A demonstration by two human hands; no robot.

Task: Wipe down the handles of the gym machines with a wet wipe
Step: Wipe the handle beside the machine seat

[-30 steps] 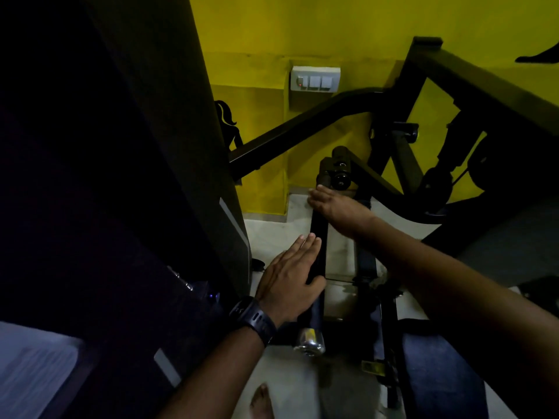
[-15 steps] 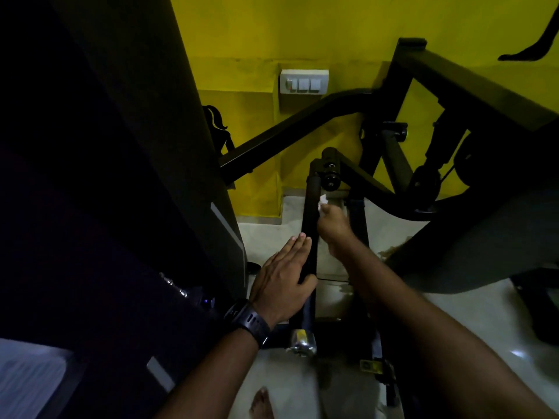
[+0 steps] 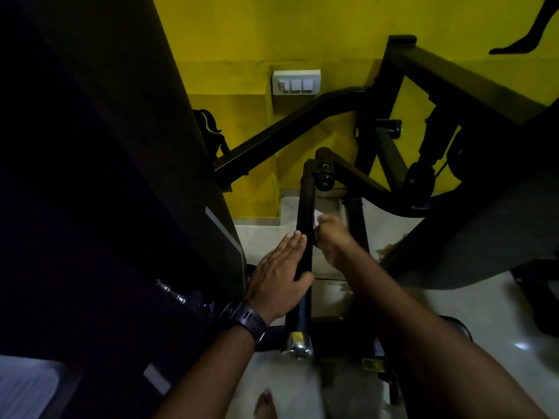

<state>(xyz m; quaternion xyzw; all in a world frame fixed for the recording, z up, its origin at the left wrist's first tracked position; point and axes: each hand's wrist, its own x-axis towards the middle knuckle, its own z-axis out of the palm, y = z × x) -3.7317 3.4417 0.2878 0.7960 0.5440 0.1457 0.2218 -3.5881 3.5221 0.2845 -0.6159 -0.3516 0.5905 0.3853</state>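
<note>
Seen from above in a dim gym, a long black handle (image 3: pixel 306 204) runs away from the viewer toward a yellow wall (image 3: pixel 302 31), its chrome cap (image 3: pixel 298 343) nearest. The left hand (image 3: pixel 279 279), a watch (image 3: pixel 251 322) on its wrist, lies flat along the handle's left side, fingers straight and pressed together with the thumb laid across it, seemingly to steady it. Just beyond, the right hand (image 3: pixel 332 237) (blurred) bunches a white wipe (image 3: pixel 317 217) in curled fingers against the handle's right side, about midway along, placed to rub along its length.
</note>
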